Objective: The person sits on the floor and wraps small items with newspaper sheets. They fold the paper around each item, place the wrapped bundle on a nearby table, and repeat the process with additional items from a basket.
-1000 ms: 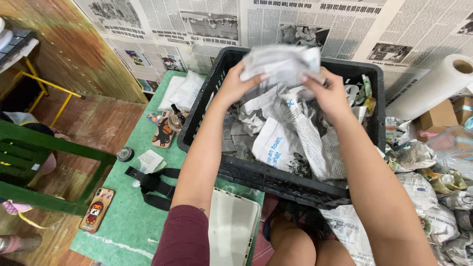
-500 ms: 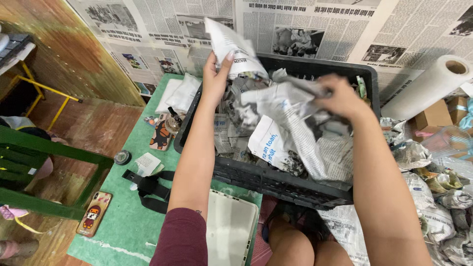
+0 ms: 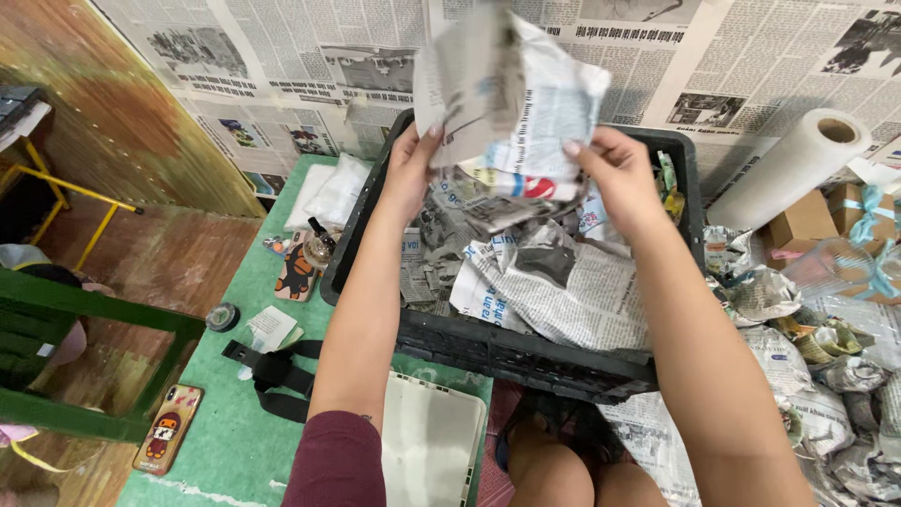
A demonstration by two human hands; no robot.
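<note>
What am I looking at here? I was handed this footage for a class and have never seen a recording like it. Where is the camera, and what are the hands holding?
There is no machine: a person works with two bare hands, and one camera worn on the head looks down at them, so the arms reach up from the bottom of the picture. The left hand and the right hand together hold up a crumpled sheet of newspaper, gripping its lower edge on either side. Below it stands a black plastic crate filled with more crumpled newspaper. The crate sits partly on a green mat, where a phone in a cartoon case, a black strap and a small roll of tape lie. To the right are a white paper roll and paper-wrapped bundles. Newspaper covers the wall.
</note>
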